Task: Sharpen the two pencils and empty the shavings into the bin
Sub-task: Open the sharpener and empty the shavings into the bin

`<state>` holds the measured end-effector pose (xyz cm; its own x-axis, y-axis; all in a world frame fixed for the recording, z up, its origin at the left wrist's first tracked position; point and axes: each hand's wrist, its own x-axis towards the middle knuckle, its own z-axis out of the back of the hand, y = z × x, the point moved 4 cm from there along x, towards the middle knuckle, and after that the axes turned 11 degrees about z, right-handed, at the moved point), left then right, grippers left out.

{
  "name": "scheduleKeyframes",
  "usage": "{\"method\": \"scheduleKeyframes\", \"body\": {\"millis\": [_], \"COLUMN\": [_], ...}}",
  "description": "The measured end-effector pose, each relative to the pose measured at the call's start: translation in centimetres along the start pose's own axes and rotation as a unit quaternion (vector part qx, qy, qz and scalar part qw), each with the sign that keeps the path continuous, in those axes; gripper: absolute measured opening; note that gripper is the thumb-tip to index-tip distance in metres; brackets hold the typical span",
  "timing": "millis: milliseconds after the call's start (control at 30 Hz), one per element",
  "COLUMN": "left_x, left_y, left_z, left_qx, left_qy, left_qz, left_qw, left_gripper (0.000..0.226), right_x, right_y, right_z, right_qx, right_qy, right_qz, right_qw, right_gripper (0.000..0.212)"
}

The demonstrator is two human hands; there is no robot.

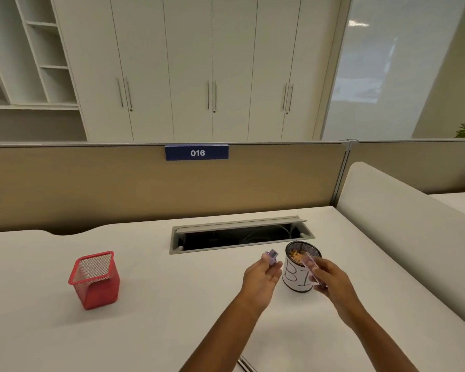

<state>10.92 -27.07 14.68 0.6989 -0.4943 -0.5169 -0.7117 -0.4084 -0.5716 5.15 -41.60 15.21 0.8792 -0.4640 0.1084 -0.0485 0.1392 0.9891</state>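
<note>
At the lower edge, between the two forearms, a couple of thin grey lines (246,364) lie on the pale surface (172,318). They may be the pencils, but too little shows to say.

Further out, the left hand (261,277) has its fingers mostly straight. It pinches the small purple sharpener body (272,255) at the fingertips, just left of the bin. The right hand (330,280) curls its fingers and thumb round the translucent purple shavings cover (309,265). The cover is tilted, with its upper end over the near rim of the bin (293,276). This bin is a round black mesh pot with a white paper label lettered "BI", standing on the surface just beyond and between the hands. Orange shavings (295,255) lie inside it.

With the sharpener apart and the cover over the bin, the step in hand looks like emptying, late in the task. The cover looks clear, so it may be nearly empty, though I cannot tell for sure. The next move likely calls for a tap or shake over the opening to drop what clings. After that the two hands must come together, squaring the cover to the body so that it seats.

Well to the left stands a red mesh pen cup (94,280); no pencil shows in it. Behind the bin an open cable hatch (239,234) is set into the surface. Beyond it is a tan partition (91,183) with a blue number plate reading 016 (197,152), then pale cupboards (212,63).
</note>
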Motion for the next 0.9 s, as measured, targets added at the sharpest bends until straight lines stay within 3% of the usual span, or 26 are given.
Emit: {"method": "scheduleKeyframes", "body": {"millis": [200, 400, 600, 900], "left_x": [4.4, 7.6, 9.0, 9.5], "left_y": [-0.4, -0.1, 0.2, 0.2], "left_z": [-3.0, -3.9, -3.7, -3.9], "left_qx": [0.072, 0.202, 0.32, 0.421], "left_qy": [-0.028, -0.105, -0.14, -0.14], "left_qz": [-0.027, -0.081, -0.142, -0.171], "left_qw": [0.997, 0.97, 0.926, 0.88], "left_gripper": [0.034, 0.027, 0.026, 0.03], "right_x": [5.3, 7.9, 8.4, 8.1], "right_y": [1.0, 1.2, 0.9, 0.4], "right_z": [2.9, 3.2, 3.3, 3.0], "right_qx": [-0.184, -0.321, -0.331, -0.31], "right_qy": [-0.038, -0.013, -0.024, -0.02], "right_qz": [0.061, 0.094, 0.095, 0.1], "right_qw": [0.98, 0.942, 0.939, 0.945], "right_gripper": [0.031, 0.028, 0.033, 0.032]}}
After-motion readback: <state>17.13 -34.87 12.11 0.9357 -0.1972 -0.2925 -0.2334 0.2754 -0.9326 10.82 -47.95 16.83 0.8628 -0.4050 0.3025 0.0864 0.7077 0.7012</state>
